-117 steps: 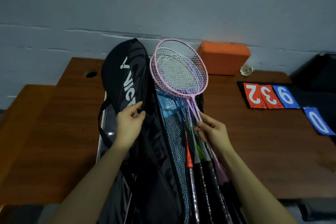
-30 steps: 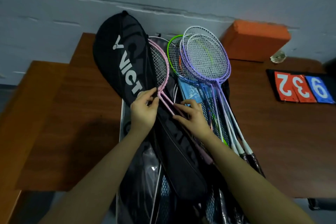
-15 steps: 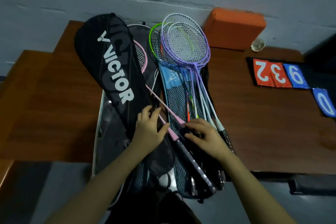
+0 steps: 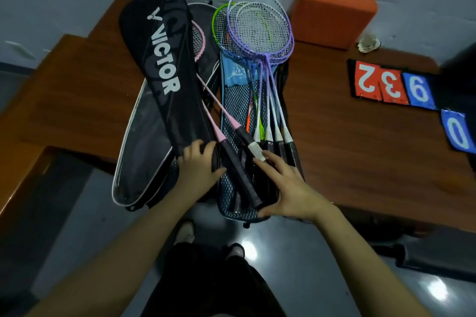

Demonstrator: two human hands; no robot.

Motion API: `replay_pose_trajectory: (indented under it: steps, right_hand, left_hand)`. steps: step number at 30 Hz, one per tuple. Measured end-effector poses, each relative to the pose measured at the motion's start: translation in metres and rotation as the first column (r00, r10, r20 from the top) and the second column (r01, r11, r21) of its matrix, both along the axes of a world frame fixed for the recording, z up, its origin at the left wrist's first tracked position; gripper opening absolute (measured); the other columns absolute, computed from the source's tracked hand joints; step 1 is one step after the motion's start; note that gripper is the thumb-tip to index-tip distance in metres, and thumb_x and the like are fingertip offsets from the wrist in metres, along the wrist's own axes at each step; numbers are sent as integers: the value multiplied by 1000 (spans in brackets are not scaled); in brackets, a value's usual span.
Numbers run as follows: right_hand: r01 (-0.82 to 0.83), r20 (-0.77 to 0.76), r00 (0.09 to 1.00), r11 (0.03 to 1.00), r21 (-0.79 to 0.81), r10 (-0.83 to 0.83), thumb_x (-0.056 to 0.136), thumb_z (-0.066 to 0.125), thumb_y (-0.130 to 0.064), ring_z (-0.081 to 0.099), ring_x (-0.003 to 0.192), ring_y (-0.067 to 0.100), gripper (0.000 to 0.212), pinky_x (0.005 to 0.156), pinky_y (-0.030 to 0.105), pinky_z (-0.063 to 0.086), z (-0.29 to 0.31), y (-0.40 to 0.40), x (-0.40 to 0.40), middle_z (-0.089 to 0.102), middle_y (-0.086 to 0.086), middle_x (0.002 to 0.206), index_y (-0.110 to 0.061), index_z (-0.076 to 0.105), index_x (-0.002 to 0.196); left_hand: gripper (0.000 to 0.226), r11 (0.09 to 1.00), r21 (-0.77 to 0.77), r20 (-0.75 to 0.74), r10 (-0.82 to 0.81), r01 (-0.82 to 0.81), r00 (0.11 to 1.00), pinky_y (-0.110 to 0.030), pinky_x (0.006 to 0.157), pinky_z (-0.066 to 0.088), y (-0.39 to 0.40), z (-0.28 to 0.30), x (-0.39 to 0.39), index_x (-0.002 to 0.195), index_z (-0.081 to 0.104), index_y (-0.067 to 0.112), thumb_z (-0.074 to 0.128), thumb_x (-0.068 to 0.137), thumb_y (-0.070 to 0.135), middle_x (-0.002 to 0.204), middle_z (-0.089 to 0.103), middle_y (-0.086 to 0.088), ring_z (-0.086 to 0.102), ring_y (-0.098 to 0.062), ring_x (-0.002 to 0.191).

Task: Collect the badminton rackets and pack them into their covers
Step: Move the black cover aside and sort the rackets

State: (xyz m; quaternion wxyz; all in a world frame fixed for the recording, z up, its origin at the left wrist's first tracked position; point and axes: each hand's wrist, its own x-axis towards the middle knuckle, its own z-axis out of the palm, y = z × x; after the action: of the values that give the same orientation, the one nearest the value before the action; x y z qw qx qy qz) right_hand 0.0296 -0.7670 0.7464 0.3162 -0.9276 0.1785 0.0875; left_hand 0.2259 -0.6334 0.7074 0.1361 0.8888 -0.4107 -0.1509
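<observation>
Wooden table (image 4: 347,141): pink racket heads mostly hidden inside black cover (image 4: 164,64), left hand's (image 4: 199,170) grip pinching it, right hand (image 4: 288,188) flat.

The black racket cover (image 4: 164,67) carries the brand word "VICTOR" in white capitals along its length, with a white V-shaped logo above the first letter. The score cards (image 4: 391,85) on the table (image 4: 347,136) read "2" and "3" on red, "9" and "0" on blue, seen inverted. A white logo on the blue cover (image 4: 235,73) is unreadable.
</observation>
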Motion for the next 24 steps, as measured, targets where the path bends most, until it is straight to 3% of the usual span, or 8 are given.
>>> replay_pose_trajectory:
  steps: [3,8,10,13,16,20,24]
  right_hand:
    - [47,11,999,998,-40,-47,65,76,-53,11,139,24,106,113,40,15,-7,0,0,1,-3,156,-38,10,146]
    - [148,77,985,987,62,-152,67,78,-47,13,141,23,94,113,38,11,-19,3,3,15,0,155,-38,23,144]
    - [214,118,967,970,116,-227,69,78,-42,18,140,22,87,113,37,14,-22,4,4,22,-1,152,-36,29,142]
    - [241,144,956,963,120,-257,75,75,-36,22,138,19,76,114,39,17,-24,6,6,28,0,149,-34,35,140]
    - [259,158,948,957,128,-278,80,71,-33,25,135,20,68,113,39,18,-25,8,8,32,1,147,-36,36,139]
    - [182,113,977,983,-3,-181,83,65,-42,24,135,22,66,105,33,15,-27,7,12,31,3,147,-42,31,140]
    - [207,145,967,978,35,-210,80,55,-56,30,132,21,65,107,38,19,-27,9,14,36,-1,142,-47,28,139]
  left_hand:
    - [64,998,-66,-3,23,-23,1000,-47,86,40,-4,-4,-1,128,48,10,73,73,29,117,47,-21,44,-40,106]
    - [46,972,-216,-108,72,-94,992,-50,76,50,-5,-9,2,122,54,-3,45,78,2,101,57,-28,56,-43,90]
    - [43,964,-240,-98,96,-117,991,-51,73,51,0,-13,5,119,56,-3,50,77,-6,100,57,-26,56,-42,88]
    - [45,978,-208,39,38,-29,998,-46,69,53,9,-20,2,107,62,0,76,66,14,94,58,-21,56,-38,82]
    - [62,988,-155,85,27,-14,996,-43,72,49,10,-20,0,105,62,2,85,56,32,97,58,-20,55,-38,83]
    - [51,978,-202,34,62,-54,998,-43,69,51,6,-21,2,103,62,0,82,61,20,93,58,-20,55,-39,83]
    - [41,965,-258,-50,43,-54,998,-42,67,51,3,-21,-1,110,61,0,71,70,6,91,60,-20,57,-38,84]
